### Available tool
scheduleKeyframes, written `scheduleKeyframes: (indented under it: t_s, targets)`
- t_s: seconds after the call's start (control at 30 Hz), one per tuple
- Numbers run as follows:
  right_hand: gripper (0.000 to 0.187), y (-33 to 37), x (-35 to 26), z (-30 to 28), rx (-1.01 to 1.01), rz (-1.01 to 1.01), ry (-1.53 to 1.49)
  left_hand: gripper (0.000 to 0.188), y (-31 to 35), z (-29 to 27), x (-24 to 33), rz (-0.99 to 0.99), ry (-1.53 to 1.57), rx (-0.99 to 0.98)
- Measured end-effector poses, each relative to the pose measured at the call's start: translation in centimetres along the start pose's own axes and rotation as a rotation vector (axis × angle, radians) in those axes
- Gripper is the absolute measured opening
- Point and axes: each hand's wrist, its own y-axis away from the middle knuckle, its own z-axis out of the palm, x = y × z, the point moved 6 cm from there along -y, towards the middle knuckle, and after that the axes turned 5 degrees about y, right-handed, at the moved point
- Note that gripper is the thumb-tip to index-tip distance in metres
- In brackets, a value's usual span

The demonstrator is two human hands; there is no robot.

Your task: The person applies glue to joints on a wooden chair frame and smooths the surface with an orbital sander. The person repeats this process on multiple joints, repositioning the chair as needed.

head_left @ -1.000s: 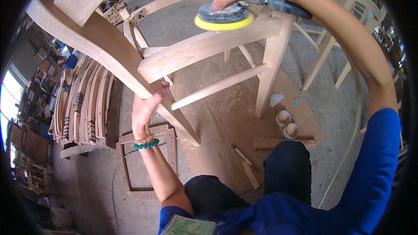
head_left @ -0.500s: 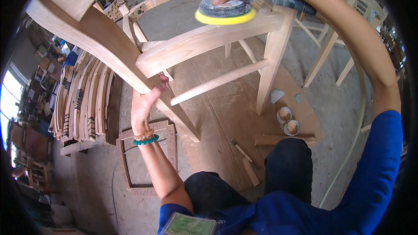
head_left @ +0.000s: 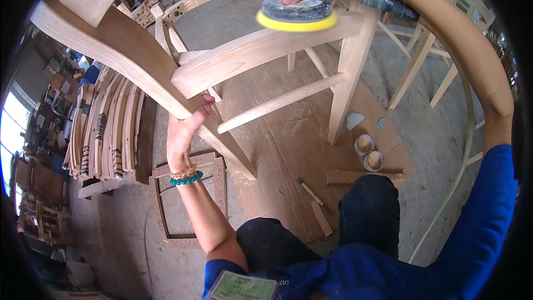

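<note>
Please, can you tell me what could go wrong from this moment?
The sander has its yellow pad over the rail; if it tilts, it might dig into the wood or round the edge.
The left hand steadies the leg; if that hold slackens, the chair might shift.
Two cups stand on the cardboard close to the right knee, which could knock them over.
</note>
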Motion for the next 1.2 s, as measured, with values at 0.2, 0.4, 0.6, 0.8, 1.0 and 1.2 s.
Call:
scheduleKeyframes:
  t_s: [0.2,0.4,0.6,0.8,1.0,1.2]
  targets:
    - [0.091,-0.3,0.4,0.2,-0.045,-0.003,-0.005,0.029,0.0,0.1,-0.3,0.004,0.024,0.016]
    - [0.092,-4.6,-4.5,1.7,-0.155,-0.280,-0.403,0.038,-0.3,0.2,-0.4,0.024,-0.108,-0.051]
    - [0.091,-3.8,-3.7,0.9,-0.065,-0.263,-0.231,0.038,-0.2,-0.4,0.0,0.025,-0.135,-0.027]
    - [0.089,-0.6,1.4,0.4,-0.032,-0.075,0.037,0.027,-0.1,0.5,-0.3,0.022,-0.078,0.021]
    - [0.089,-2.0,-1.5,0.2,-0.042,-0.119,-0.127,0.036,-0.1,-0.5,0.2,0.036,-0.117,-0.014]
    - [0.088,-2.7,-1.1,0.7,0.030,-0.111,-0.081,0.029,0.0,0.5,0.1,0.017,-0.042,-0.003]
